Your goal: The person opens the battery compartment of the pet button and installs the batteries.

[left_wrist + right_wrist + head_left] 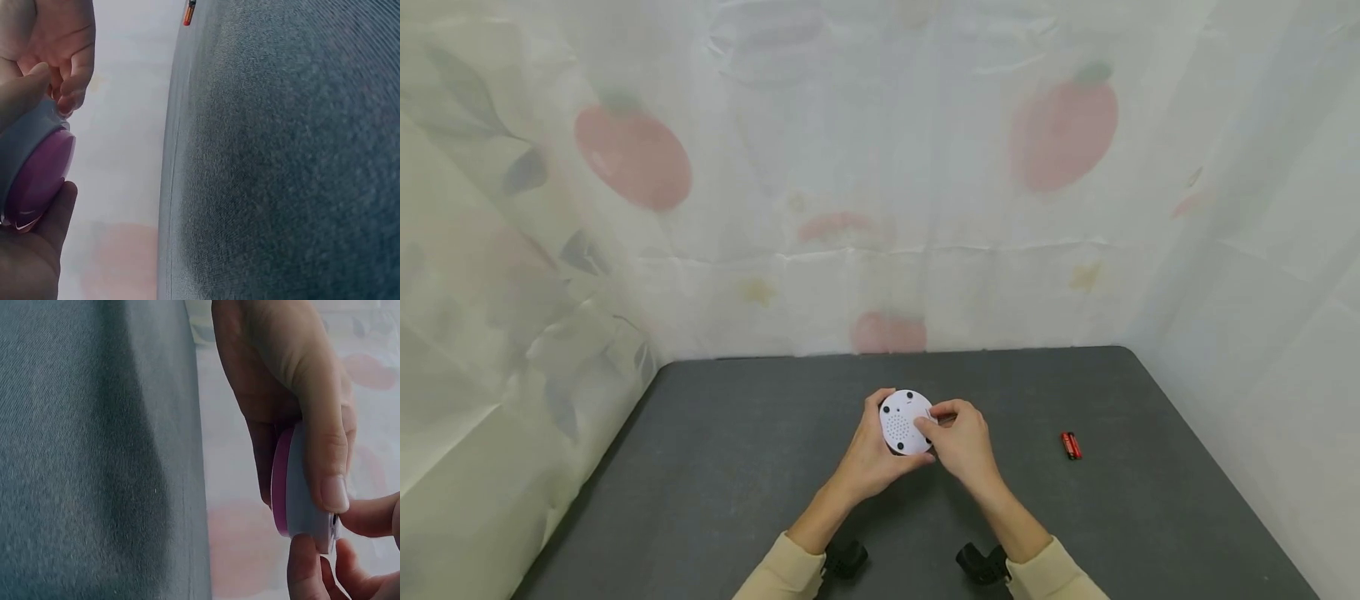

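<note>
A round button buzzer (898, 428) is held up over the table, its white base facing the head camera. That base has a patch of small speaker holes and dark round feet. In the left wrist view its purple dome (42, 172) faces away from the base. My left hand (871, 454) grips the buzzer around its side, with the thumb along the near edge and a finger on the dome. At the right rim, my right hand (964, 442) pinches the edge, its thumb lying on the base. The right fingertips are partly hidden behind the buzzer.
Two red batteries (1071, 446) lie side by side on the dark grey table (737, 467), to the right of the hands. Black wrist mounts show below both forearms. A fruit-printed curtain (850, 167) stands behind the table and along both sides.
</note>
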Tool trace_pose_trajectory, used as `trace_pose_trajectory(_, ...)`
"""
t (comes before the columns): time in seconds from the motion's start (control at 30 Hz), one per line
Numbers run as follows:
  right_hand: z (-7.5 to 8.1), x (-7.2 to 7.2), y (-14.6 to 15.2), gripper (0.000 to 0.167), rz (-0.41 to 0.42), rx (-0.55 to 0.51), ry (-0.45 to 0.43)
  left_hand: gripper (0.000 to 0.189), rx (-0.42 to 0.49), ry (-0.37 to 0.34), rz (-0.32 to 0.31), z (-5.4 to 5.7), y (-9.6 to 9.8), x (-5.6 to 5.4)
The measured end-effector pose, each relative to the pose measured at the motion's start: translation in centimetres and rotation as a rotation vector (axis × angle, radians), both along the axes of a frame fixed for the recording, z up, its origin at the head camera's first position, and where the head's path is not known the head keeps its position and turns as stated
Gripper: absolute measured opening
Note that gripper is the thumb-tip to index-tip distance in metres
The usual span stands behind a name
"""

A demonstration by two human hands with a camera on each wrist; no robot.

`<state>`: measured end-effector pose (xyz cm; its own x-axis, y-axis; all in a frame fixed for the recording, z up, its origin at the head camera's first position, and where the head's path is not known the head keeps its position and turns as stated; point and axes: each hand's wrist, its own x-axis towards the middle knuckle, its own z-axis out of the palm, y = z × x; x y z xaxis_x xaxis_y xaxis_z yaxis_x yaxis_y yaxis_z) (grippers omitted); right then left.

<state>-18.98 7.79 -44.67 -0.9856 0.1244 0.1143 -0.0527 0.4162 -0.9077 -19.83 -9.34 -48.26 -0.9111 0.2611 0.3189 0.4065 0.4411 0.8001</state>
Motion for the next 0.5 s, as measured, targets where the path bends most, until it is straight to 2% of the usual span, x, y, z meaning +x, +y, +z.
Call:
trace_pose_trajectory(0.13, 0.17, 0.16, -0.02, 0.028, 0.004, 0.051, -0.001, 0.104, -0.01, -0.004, -0.003, -0.07, -0.26, -0.03)
trace_pose_trajectory(0.3, 0.38, 0.49, -0.25, 0.026, -0.015, 0.114, 0.039, 0.103, -0.022, -0.002, -0.007, -0.17, -0.4, -0.1)
trace_pose_trajectory(0.5, 0.59, 0.83, -0.68, 0.022, 0.005, 0.094, 0.096, 0.105, -0.03, -0.032, -0.004, -0.27, -0.55, -0.11)
